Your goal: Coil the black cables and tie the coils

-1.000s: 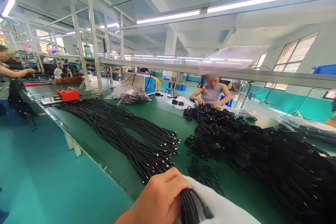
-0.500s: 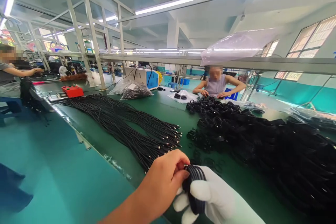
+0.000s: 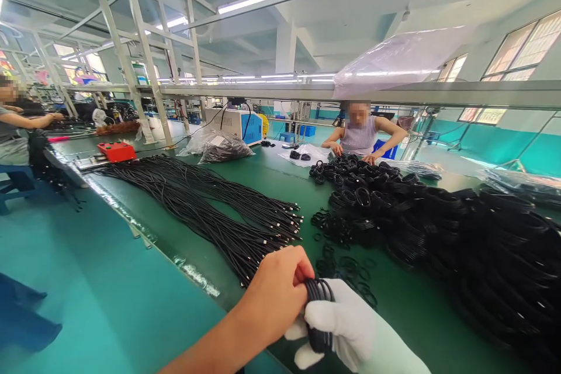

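A coiled black cable [image 3: 321,315] is held low in front of me, its loops stacked side by side. My right hand [image 3: 346,318], in a white glove, wraps its thumb and fingers around the coil. From the other side my bare left hand [image 3: 278,283] has its fingers curled in against the coil's upper left edge. The left fingertips are partly hidden behind the hand. Just beyond both hands, small black rings [image 3: 346,269] lie scattered on the green table [image 3: 280,187]. Straight black cables [image 3: 205,216] with metal plug ends stretch out to the left.
A large heap of coiled black cables [image 3: 447,239] covers the table's right side. A co-worker [image 3: 362,134] sits across from me. A red box [image 3: 116,152], a filled plastic bag [image 3: 225,147] and a blue-and-white machine [image 3: 236,125] stand farther back, under a metal shelf rail [image 3: 272,92].
Both hands have shifted slightly left with the coil. The left thumb, seen on the coil before, is now largely out of sight. The whole view has tilted a little.
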`<state>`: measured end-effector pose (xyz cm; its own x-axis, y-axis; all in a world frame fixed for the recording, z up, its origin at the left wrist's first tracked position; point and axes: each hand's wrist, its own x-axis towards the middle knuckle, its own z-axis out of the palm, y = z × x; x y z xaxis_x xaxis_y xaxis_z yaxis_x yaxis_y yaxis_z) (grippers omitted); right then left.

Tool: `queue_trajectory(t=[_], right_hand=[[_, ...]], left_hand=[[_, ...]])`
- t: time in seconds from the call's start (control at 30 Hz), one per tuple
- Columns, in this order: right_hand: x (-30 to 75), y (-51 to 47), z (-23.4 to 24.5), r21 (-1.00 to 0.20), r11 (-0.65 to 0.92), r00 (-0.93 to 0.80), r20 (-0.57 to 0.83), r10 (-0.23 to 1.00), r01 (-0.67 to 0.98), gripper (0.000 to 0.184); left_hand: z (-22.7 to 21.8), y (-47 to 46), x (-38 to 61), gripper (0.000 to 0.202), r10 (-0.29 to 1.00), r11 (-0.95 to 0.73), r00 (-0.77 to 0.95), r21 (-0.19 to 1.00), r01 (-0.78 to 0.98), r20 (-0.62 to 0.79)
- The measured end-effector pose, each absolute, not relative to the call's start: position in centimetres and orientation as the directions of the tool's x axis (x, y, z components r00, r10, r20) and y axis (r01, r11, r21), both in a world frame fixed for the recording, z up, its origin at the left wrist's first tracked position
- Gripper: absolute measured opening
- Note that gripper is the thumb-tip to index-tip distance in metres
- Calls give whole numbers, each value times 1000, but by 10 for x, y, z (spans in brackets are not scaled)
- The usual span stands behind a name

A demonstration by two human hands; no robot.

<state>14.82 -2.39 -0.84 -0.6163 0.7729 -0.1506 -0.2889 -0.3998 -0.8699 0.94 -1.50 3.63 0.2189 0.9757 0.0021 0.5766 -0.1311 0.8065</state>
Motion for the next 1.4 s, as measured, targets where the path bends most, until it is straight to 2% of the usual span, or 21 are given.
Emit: queue_trajectory(t=[0.1,0.2,0.3,0.43,0.57,0.63,0.73,0.8,0.87,0.93,1.0,1.1,1.27,1.4], right_hand=[[146,-25,-7,-863,-407,-613,-153,775,-299,40],[143,-25,-8,-854,-407,-629,-128,766,-323,38],[141,-23,-12,-849,-415,-658,-110,745,-327,36],[145,-23,-18,-821,-464,-662,-147,735,-333,33],[151,-21,-22,-723,-545,-638,-188,746,-424,34],[151,-20,-22,-691,-539,-638,-145,756,-482,32],[148,-19,-22,-675,-488,-619,-60,783,-553,29],[148,-19,-24,-661,-494,-617,-59,785,-565,31],[151,-19,-26,-647,-538,-639,-101,763,-540,34],[155,-20,-27,-644,-590,-669,-158,726,-487,32],[156,-22,-28,-644,-632,-701,-201,684,-431,29],[153,-24,-30,-668,-635,-708,-224,670,-389,26],[144,-26,-39,-707,-579,-651,-220,726,-407,32],[145,-24,-40,-727,-577,-655,-235,718,-372,37]], left_hand=[[30,-15,6,18,976,-154,214,811,564,37],[21,-14,4,35,943,-301,295,776,554,155],[11,-12,4,37,919,-378,321,750,543,230],[9,-7,4,36,919,-376,318,759,531,233],[12,-14,-1,31,926,-354,322,755,552,198],[5,-23,-3,22,910,-401,347,696,595,228],[-9,-37,-2,9,826,-561,466,546,623,317],[-13,-41,-3,9,796,-602,504,521,605,335],[-6,-38,-6,3,828,-539,487,633,556,277],[6,-30,-10,13,902,-372,398,767,523,166],[16,-20,-12,21,945,-227,323,823,521,56],[18,-9,-8,21,938,-206,347,808,552,2],[-1,-8,0,22,955,-223,290,799,559,63],[-15,-11,3,21,966,-208,246,816,538,84]])
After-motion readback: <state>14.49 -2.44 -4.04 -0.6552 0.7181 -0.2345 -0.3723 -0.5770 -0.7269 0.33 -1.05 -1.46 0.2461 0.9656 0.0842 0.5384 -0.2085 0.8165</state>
